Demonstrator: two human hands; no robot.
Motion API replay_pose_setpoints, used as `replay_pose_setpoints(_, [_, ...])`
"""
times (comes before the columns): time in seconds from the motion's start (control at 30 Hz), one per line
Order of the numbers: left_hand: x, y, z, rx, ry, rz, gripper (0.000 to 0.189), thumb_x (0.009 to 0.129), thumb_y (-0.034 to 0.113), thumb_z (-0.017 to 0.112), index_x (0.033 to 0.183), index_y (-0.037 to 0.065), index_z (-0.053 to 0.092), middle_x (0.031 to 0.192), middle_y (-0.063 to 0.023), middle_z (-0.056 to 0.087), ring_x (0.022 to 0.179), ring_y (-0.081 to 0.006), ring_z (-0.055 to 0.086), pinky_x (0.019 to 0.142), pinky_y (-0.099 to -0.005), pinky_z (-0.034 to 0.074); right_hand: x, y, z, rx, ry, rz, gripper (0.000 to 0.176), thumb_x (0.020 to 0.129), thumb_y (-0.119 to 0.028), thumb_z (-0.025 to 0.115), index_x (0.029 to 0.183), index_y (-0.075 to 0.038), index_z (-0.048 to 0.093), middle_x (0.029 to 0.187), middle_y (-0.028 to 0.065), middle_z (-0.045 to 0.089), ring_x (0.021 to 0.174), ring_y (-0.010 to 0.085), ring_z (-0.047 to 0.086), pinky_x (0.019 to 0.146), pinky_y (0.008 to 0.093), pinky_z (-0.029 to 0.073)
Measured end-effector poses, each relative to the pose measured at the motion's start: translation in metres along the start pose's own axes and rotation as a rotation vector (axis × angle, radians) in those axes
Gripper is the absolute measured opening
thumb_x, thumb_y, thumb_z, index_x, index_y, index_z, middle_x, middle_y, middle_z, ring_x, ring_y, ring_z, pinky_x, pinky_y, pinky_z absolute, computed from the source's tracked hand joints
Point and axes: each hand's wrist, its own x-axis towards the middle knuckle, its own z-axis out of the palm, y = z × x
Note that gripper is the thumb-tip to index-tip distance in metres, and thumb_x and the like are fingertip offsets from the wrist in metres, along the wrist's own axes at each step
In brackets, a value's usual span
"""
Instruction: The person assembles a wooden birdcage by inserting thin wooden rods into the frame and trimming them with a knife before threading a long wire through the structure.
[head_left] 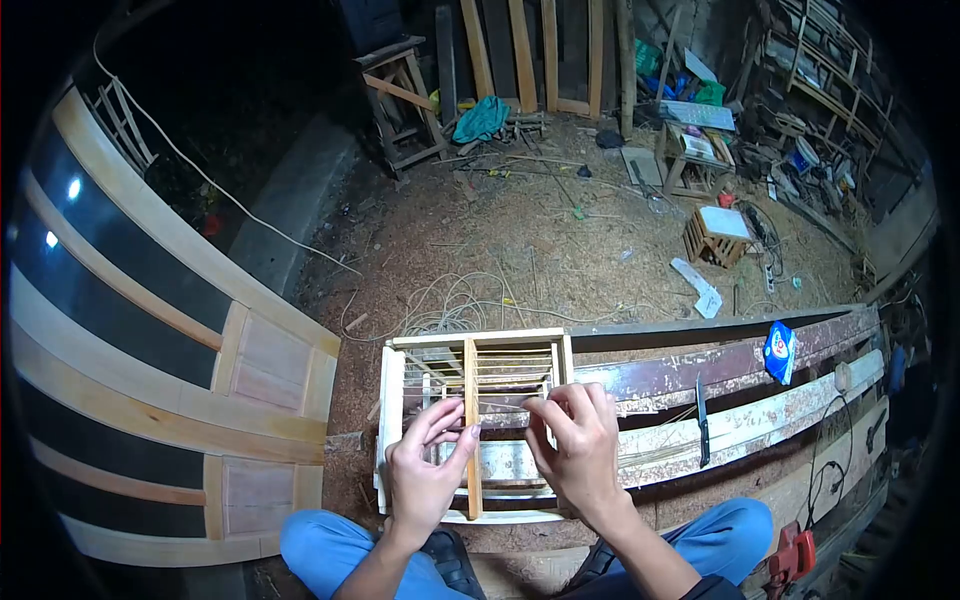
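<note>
A small wooden frame (473, 343) with thin rods across it rests on the bench planks in front of me. My left hand (425, 472) is at the frame's middle bar (474, 490), its thumb and fingers around the bar's near side. To the right, my right hand (580, 445) pinches the end of a thin rod or strip (503, 404) above the frame's opening. Whether the strip's left end is in the left fingers or in the bar cannot be made out.
A knife (703, 425) and a blue packet (779, 352) lie on the planks at right. A red tool (792, 562) is at lower right. Panelled wooden doors (270, 375) stand at left. Beyond are coiled strips (455, 302) and a slatted crate (716, 237).
</note>
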Motion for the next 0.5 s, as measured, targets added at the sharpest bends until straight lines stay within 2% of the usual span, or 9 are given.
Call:
replay_pose_setpoints(0.17, [-0.0009, -0.0001, -0.0018, 0.009, -0.001, -0.007, 0.044, 0.096, 0.002, 0.080, 0.136, -0.009, 0.063, 0.124, -0.0222, 0.078, 0.113, -0.0188, 0.075, 0.092, -0.0301, 0.061, 0.0006, -0.0032, -0.0005, 0.033, -0.024, -0.005, 0.031, 0.080, -0.009, 0.084, 0.109, -0.012, 0.075, 0.100, 0.0067, 0.062, 0.095, 0.0278, 0.058, 0.081, 0.0430, 0.045])
replay_pose_setpoints(0.23, [-0.0014, 0.0003, -0.0029, 0.017, -0.006, -0.013, 0.044, 0.096, 0.002, 0.080, 0.136, -0.009, 0.064, 0.121, -0.0226, 0.079, 0.109, -0.0173, 0.075, 0.092, -0.0295, 0.061, 0.0010, -0.0046, -0.0009, 0.012, -0.009, 0.030, 0.034, 0.074, -0.004, 0.085, 0.106, -0.011, 0.077, 0.098, 0.0087, 0.063, 0.092, 0.0297, 0.059, 0.080, 0.0431, 0.049])
replay_pose_setpoints(0.4, [-0.0027, 0.0035, -0.0029, 0.072, 0.005, -0.001, 0.043, 0.096, 0.004, 0.081, 0.134, -0.009, 0.066, 0.123, -0.0229, 0.078, 0.109, -0.0172, 0.075, 0.093, -0.0294, 0.060, 0.0003, -0.0033, -0.0001, 0.024, -0.017, 0.027, 0.035, 0.073, -0.003, 0.086, 0.106, -0.011, 0.078, 0.098, 0.0087, 0.063, 0.093, 0.0295, 0.059, 0.079, 0.0430, 0.049])
replay_pose_setpoints(0.5, [-0.0024, 0.0073, -0.0040, 0.125, -0.003, -0.011, 0.042, 0.096, 0.007, 0.082, 0.133, -0.007, 0.068, 0.119, -0.0219, 0.080, 0.106, -0.0177, 0.077, 0.095, -0.0308, 0.059, 0.0000, -0.0026, 0.0017, 0.046, -0.034, 0.015, 0.034, 0.079, -0.006, 0.084, 0.111, -0.011, 0.076, 0.101, 0.0071, 0.063, 0.094, 0.0276, 0.058, 0.081, 0.0427, 0.046])
